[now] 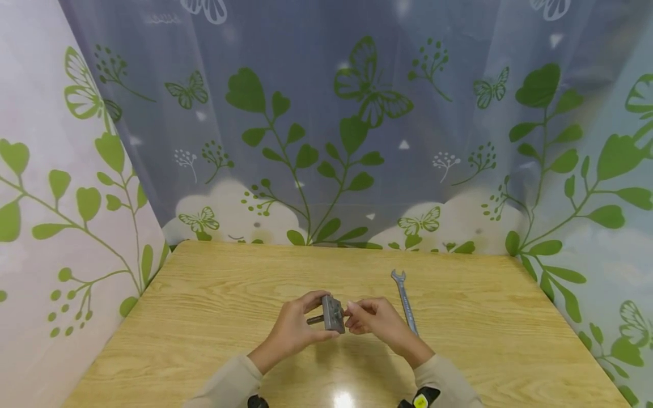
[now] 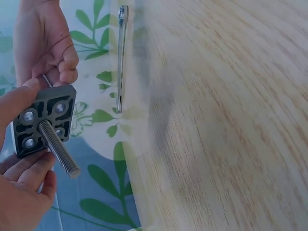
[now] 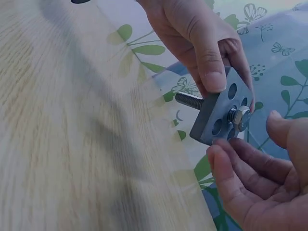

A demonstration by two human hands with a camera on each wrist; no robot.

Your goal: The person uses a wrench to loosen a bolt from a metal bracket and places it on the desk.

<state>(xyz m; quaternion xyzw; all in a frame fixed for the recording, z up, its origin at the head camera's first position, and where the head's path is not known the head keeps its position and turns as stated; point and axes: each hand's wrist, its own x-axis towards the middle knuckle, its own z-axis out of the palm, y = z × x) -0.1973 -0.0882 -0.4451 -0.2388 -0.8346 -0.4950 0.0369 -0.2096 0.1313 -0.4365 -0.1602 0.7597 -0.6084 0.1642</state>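
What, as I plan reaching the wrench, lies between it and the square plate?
In the head view, the right hand lies between plate and wrench.

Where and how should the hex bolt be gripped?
Probably by the hex head, pinched across its flats, coming from the side where the right hand is: it stands proud of the four-hole plate, while the left hand holds the plate's edges.

Pale beige long sleeves (image 1: 227,385); black wristbands (image 1: 257,402), the right one bearing a yellow patch (image 1: 420,402)
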